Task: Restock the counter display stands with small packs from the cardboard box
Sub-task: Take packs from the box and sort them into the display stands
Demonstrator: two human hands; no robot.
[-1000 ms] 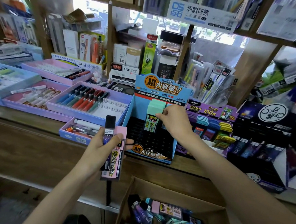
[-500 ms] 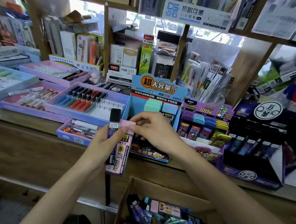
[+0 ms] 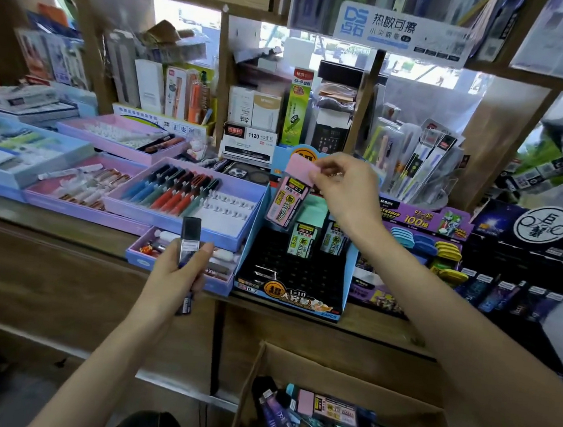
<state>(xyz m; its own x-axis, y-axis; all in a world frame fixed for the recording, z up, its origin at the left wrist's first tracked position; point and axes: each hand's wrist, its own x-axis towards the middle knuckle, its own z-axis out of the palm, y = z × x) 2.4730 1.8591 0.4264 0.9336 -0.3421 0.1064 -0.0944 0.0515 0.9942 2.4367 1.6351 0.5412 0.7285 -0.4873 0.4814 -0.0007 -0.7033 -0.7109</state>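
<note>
Above the shop's wooden counter [image 3: 49,222], right hand [image 3: 347,192] pinches pink pack [image 3: 288,196], left hand [image 3: 174,272] grips dark pack [image 3: 190,235].

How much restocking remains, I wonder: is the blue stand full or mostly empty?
Mostly empty: the blue stand shows two packs at the back; front slots are bare.

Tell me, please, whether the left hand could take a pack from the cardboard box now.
Probably not yet: the left hand grips a dark pack, though the cardboard box lies open below it.
</note>
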